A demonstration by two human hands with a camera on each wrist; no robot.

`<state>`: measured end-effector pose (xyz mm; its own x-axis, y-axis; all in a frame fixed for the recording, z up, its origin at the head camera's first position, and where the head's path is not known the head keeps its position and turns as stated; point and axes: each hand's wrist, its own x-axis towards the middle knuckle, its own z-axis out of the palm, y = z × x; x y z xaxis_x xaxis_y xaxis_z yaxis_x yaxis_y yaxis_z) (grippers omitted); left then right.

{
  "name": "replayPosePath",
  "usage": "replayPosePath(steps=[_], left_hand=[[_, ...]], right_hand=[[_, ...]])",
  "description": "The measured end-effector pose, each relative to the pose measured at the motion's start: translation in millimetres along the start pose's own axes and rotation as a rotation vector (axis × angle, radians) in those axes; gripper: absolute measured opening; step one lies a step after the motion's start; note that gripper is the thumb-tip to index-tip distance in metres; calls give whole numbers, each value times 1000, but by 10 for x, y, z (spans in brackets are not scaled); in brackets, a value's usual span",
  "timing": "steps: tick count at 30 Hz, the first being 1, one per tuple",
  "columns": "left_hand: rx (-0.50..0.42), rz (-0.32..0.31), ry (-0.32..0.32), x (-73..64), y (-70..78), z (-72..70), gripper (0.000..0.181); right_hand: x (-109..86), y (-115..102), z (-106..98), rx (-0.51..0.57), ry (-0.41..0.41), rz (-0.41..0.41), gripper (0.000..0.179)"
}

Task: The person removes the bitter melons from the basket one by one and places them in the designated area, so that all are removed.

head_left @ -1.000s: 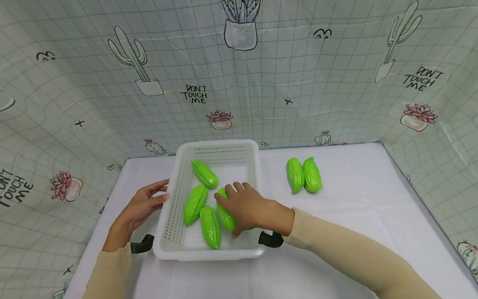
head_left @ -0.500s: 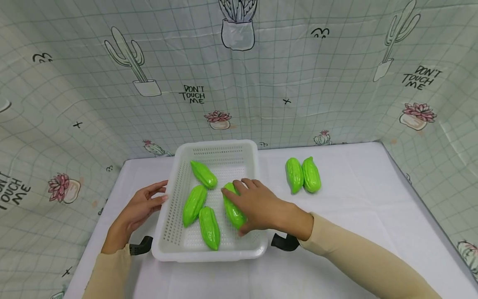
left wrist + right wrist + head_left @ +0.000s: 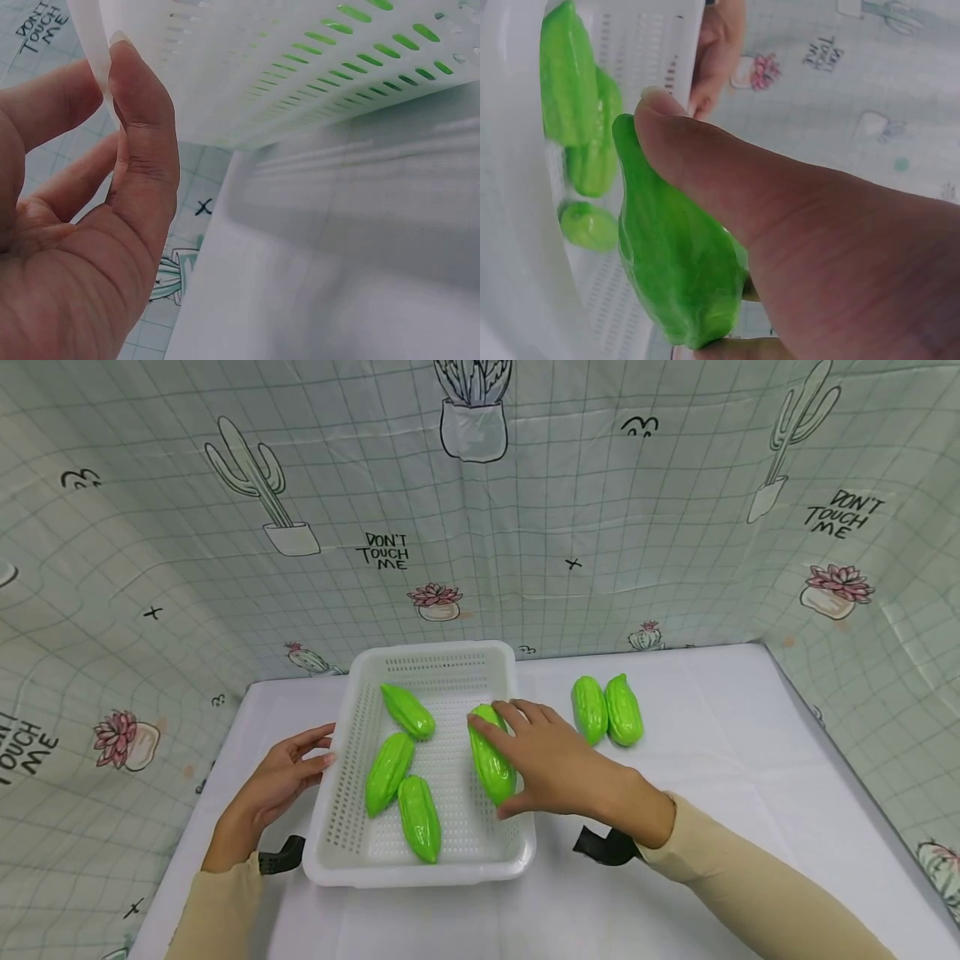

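A shiny green bitter melon [image 3: 489, 760], ridged and tapered, is held in my right hand [image 3: 570, 764] over the right side of the white basket [image 3: 420, 875]. In the right wrist view, the thumb lies along this bitter melon [image 3: 679, 255] and a fingertip touches its lower end. My left hand [image 3: 273, 781] is at the basket's left rim; in the left wrist view, its thumb and fingers pinch the rim of the basket [image 3: 202, 97]. Three more bitter melons [image 3: 386, 772] lie on the basket floor, at its left and middle.
Two similar bitter melons [image 3: 624, 710] lie side by side on the white tabletop [image 3: 712, 735], right of the basket. A patterned cloth [image 3: 480, 527] with cactus drawings rises behind and along both sides of the table.
My right hand has moved right and a little away from me with the bitter melon, off the others in the basket. The left hand keeps its place at the rim.
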<state>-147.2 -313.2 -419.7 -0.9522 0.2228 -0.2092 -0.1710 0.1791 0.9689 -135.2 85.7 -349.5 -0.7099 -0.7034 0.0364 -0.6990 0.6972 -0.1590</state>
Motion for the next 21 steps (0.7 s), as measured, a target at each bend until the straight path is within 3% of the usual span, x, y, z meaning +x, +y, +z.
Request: replayPosePath(steps=[21], left_hand=[[-13,6,4,-2,0,18,68]], right_hand=[[-429,470,-35,67,180,126,115]])
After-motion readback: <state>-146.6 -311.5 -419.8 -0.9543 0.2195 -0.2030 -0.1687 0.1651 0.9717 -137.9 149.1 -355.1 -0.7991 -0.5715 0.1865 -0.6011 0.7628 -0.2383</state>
